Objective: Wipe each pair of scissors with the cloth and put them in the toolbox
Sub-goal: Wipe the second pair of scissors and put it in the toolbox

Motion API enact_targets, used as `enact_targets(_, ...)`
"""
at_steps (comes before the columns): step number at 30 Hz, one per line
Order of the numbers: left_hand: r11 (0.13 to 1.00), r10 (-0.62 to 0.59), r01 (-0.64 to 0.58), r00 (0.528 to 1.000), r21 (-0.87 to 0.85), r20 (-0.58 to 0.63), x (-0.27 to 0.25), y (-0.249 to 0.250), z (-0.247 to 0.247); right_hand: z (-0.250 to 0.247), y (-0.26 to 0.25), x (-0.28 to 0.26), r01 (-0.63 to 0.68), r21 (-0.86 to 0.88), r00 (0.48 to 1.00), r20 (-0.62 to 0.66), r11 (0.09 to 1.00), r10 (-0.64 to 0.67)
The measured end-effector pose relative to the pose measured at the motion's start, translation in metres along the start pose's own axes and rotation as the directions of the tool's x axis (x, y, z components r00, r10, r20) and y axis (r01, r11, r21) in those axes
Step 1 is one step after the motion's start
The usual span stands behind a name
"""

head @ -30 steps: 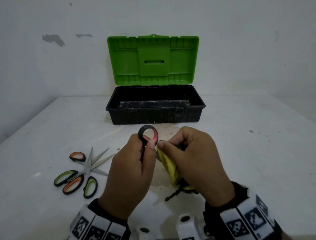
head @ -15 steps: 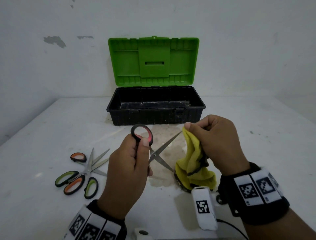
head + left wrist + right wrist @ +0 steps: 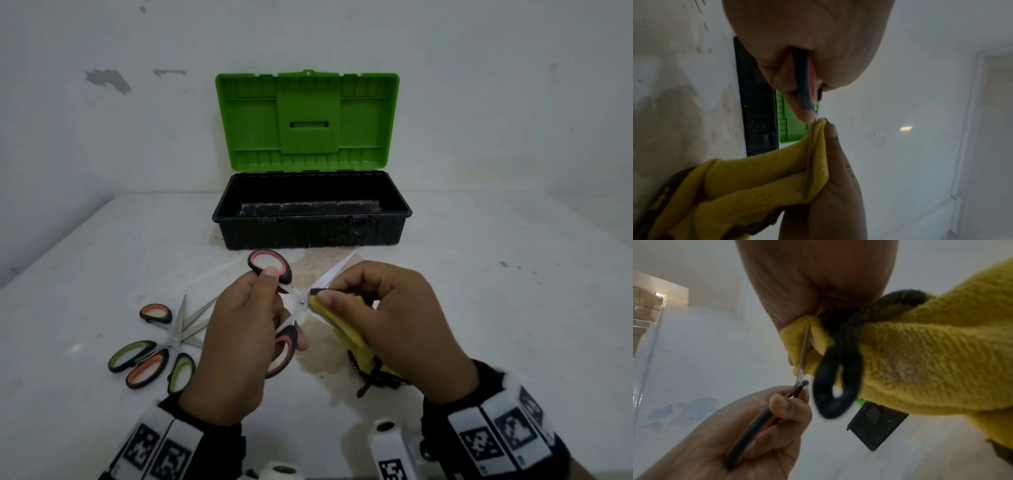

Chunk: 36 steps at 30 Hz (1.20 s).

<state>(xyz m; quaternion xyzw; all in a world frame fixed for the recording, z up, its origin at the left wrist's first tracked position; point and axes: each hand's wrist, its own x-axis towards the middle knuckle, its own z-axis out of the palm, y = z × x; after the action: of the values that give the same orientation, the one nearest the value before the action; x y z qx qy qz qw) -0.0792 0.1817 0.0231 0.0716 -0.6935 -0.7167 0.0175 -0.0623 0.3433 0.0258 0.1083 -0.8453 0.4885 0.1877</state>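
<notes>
My left hand [image 3: 239, 329] grips the red-and-black-handled scissors [image 3: 274, 270] by the handles, with the blades spread apart. My right hand [image 3: 387, 318] pinches the yellow cloth [image 3: 346, 329] around the lower blade close to the pivot; the upper blade [image 3: 337, 270] points toward the toolbox. In the left wrist view the cloth [image 3: 766, 175] is folded over the blade [image 3: 809, 155]. The right wrist view shows the cloth [image 3: 920, 356], its black loop [image 3: 836, 382] and the blade [image 3: 803, 353] inside the fold. The black toolbox [image 3: 311, 236] stands open behind, its green lid [image 3: 308, 120] upright.
Two more pairs of scissors lie crossed on the table at the left, one orange-handled [image 3: 150, 366], one green-handled [image 3: 180, 371], blades spread. A white wall stands directly behind the toolbox. The white table [image 3: 496, 308] stretches to the right.
My right hand pulled the cloth off the blades and out to the right, then came back and pinched it on one blade near the pivot. The scissors now stand open.
</notes>
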Motion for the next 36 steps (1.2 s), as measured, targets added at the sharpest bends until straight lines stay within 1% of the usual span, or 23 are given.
enact_targets(2,1.0,-0.017,0.018,1.0,-0.019,0.006,0.0,0.002,-0.003,-0.002,-0.002,-0.002,0.001,0.036,0.998,0.062,0.999,-0.003)
enact_targets(4,0.999,-0.039,0.039,0.999,-0.019,0.018,0.0,0.004,-0.005,-0.002,-0.004,-0.005,0.002,0.01,0.994,0.112,1.0,-0.003)
enact_targets(5,0.999,-0.048,0.048,0.999,-0.023,0.024,-0.001,0.004,-0.006,-0.001,-0.004,-0.006,-0.003,-0.008,0.994,0.113,1.0,0.004)
enact_targets(7,0.998,-0.055,0.057,0.998,-0.041,0.03,-0.003,0.004,-0.005,0.002,-0.004,-0.005,-0.021,-0.012,0.997,0.071,1.0,0.022)
enact_targets(10,0.998,-0.06,0.061,0.997,-0.022,0.051,-0.004,0.002,-0.005,0.002,0.0,-0.001,-0.071,0.003,0.997,-0.001,0.997,0.071)
enact_targets(12,0.997,-0.067,0.068,0.996,-0.02,0.052,-0.003,0.001,-0.006,0.003,0.0,0.0,-0.106,0.014,0.994,-0.007,0.994,0.106)
enact_targets(15,0.997,-0.081,0.081,0.995,-0.001,0.062,-0.002,0.003,-0.008,0.004,-0.003,0.0,-0.118,0.002,0.993,-0.021,0.993,0.118)
enact_targets(18,0.996,-0.089,0.089,0.993,0.011,0.075,-0.001,0.002,-0.011,0.0,-0.001,0.003,-0.132,0.096,0.984,-0.108,0.987,0.142)
enact_targets(20,0.995,-0.099,0.097,0.992,0.025,0.083,-0.001,0.002,-0.013,-0.003,0.0,0.005,-0.137,0.144,0.977,-0.144,0.98,0.158)
enact_targets(25,0.987,-0.155,0.151,0.986,0.062,0.063,0.002,0.002,-0.013,-0.001,-0.003,0.002,-0.132,0.116,0.988,-0.069,0.984,0.14)
enact_targets(27,0.989,-0.121,0.115,0.99,0.088,0.068,0.003,0.002,-0.013,-0.003,-0.001,0.003,-0.152,0.146,0.983,-0.082,0.978,0.165)
enact_targets(30,0.991,-0.061,0.051,0.995,0.123,0.078,0.002,0.001,-0.015,-0.008,0.006,0.008,-0.194,0.197,0.961,-0.159,0.961,0.226)
enact_targets(32,0.987,-0.031,0.017,0.996,0.157,0.082,0.002,0.001,-0.015,-0.011,0.009,0.009,-0.198,0.216,0.952,-0.191,0.956,0.24)
enact_targets(36,0.987,-0.003,-0.013,0.995,0.158,0.102,0.001,0.0,-0.014,-0.007,0.006,0.003,-0.188,0.202,0.965,-0.144,0.961,0.219)
